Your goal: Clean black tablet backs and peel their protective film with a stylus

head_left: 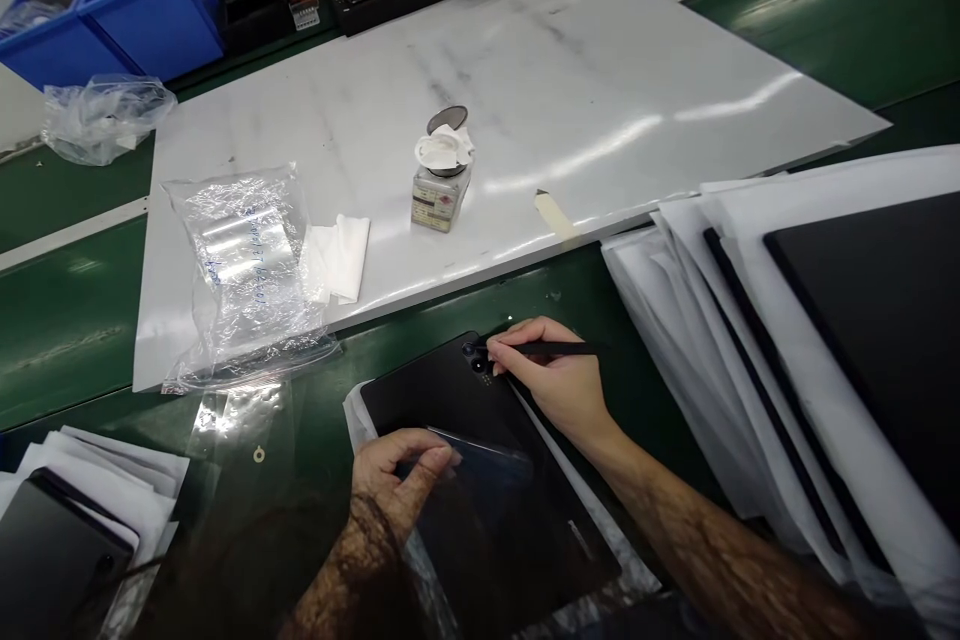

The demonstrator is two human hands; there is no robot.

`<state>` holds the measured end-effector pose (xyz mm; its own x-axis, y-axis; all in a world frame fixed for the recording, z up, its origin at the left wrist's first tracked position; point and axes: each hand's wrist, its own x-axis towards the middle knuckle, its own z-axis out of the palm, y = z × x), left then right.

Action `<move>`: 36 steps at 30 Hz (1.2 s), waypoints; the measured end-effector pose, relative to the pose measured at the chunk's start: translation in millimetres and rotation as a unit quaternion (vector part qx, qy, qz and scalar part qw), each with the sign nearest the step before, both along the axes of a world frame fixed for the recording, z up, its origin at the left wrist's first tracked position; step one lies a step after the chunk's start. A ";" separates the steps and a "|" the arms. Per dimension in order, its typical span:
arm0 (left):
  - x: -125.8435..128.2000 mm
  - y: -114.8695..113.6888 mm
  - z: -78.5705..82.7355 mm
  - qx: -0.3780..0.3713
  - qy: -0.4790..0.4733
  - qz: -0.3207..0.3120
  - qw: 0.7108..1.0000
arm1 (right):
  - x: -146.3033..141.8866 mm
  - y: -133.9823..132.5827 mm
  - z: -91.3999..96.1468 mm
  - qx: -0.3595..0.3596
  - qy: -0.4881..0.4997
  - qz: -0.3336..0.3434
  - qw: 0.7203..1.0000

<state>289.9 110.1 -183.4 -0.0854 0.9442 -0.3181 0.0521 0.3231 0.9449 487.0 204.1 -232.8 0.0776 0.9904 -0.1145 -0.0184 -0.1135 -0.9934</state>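
A black tablet (487, 510) lies back side up on a white sheet, on the green bench in front of me. My right hand (551, 375) pinches a thin black tool (559, 349) and holds its tip at the camera lenses (475, 354) in the tablet's far corner. My left hand (394, 475) rests on the tablet's near left edge, with its fingers closed on a dark translucent film (487, 460) lifted off the back.
A large white board (600, 90) covers the bench beyond, carrying a small jar with a cloth on top (442, 182), a folded wipe (341, 255) and a clear plastic bag (244, 270). Stacked tablets in white sheets (825, 340) lie to the right, more at lower left (67, 530). Blue bins (127, 15) stand at the far left.
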 end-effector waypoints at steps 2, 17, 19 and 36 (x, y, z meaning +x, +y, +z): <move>-0.1 0.2 0.1 0.004 0.001 0.002 1.000 | -0.4 -0.5 0.5 0.003 0.001 0.000 1.000; 0.1 -1.2 1.1 0.014 0.017 0.000 1.000 | 42.8 -9.8 15.3 -0.020 0.155 0.221 0.963; -0.2 -2.0 0.7 0.015 0.023 0.002 1.000 | 47.6 -11.4 19.3 -0.034 0.163 0.301 0.939; 0.3 -2.1 -1.1 0.016 0.049 0.002 0.999 | 42.7 -27.6 14.2 -0.007 0.199 0.327 0.924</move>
<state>290.2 108.0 -184.5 -0.1189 0.9532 -0.2779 0.1436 0.2935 0.9451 529.7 176.5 -218.6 -0.5882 0.8086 -0.0172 -0.3058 -0.2420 -0.9208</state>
